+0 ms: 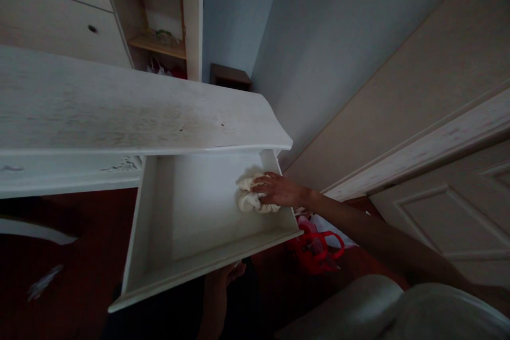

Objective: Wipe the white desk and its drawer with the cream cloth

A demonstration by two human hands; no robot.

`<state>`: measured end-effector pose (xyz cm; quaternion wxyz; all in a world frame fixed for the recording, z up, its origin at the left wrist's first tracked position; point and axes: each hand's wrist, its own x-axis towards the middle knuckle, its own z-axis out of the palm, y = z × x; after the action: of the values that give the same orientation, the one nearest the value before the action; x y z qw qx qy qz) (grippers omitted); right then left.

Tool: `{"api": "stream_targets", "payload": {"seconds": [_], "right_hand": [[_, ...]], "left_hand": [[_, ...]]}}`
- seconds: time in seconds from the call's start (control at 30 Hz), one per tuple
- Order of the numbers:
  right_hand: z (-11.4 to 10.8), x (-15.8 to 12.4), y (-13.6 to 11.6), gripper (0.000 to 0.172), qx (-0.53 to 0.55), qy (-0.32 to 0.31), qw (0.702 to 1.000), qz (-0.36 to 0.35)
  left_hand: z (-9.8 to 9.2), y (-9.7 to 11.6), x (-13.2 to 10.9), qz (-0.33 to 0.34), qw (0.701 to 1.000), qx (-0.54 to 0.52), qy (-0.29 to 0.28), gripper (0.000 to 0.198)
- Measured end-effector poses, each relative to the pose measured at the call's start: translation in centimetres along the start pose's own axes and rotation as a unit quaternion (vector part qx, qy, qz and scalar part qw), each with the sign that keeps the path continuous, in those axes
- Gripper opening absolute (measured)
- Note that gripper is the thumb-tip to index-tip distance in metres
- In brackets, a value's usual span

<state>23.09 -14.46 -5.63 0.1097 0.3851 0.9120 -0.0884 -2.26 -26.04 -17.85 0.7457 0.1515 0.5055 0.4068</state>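
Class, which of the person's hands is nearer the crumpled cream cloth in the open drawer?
Right. The right hand rests on the cloth inside the drawer; the left hand is lower, beneath the drawer's front edge, not touching the cloth.

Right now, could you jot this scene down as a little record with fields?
Place: room corner, white desk with its drawer pulled open
Right hand: inside the drawer, fingers curled over a crumpled white cloth near the drawer's right wall
Left hand: below the drawer front, partly hidden, grip unclear
Floor: red bag to the right of the drawer
Right side: pale panelled door
Background: open shelf holding small items too dim to name
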Motion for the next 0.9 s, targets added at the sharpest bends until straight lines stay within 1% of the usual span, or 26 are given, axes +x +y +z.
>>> {"api": "stream_targets", "payload": {"seconds": [0.13, 0.2, 0.3, 0.4, 0.53, 0.63, 0.73, 0.9], "right_hand": [[-1.1, 1.6, 2.2, 0.024, -0.064, 0.014, 0.998, -0.011], [-1.7, 2.4, 3.1, 0.027, -0.093, 0.022, 0.995, -0.001], [-2.0, 3.7, 4.1, 0.027, -0.089, 0.040, 0.995, 0.037], [-1.8, 5.1, 4.4, 0.025, -0.082, 0.057, 0.991, 0.085], [-1.2, 6.4, 3.7, 0.029, -0.106, 0.070, 0.982, 0.141], [-1.1, 7.0, 2.6, 0.033, -0.109, 0.079, 0.974, 0.184], [-1.3, 7.3, 1.2, 0.034, -0.093, 0.093, 0.961, 0.241], [-1.3, 7.1, -0.6, 0.038, -0.074, 0.078, 0.947, 0.302]], "left_hand": [[-0.1, 0.1, 0.6, -0.016, 1.000, 0.010, 0.000, 0.025], [-0.2, 0.1, 0.8, -0.016, 1.000, 0.012, -0.001, 0.026], [-0.1, 0.1, 0.9, -0.027, 0.999, 0.019, -0.006, 0.026], [-0.1, 0.0, 1.0, -0.043, 0.999, 0.024, -0.005, 0.025], [-0.1, -0.2, 1.3, -0.043, 0.999, 0.019, 0.001, 0.028], [-0.1, -0.5, 1.6, -0.047, 0.999, 0.024, 0.002, 0.029], [-0.2, -0.7, 1.7, -0.047, 0.999, 0.019, -0.006, 0.028], [-0.2, -0.7, 1.4, -0.034, 0.999, 0.012, -0.005, 0.031]]}}
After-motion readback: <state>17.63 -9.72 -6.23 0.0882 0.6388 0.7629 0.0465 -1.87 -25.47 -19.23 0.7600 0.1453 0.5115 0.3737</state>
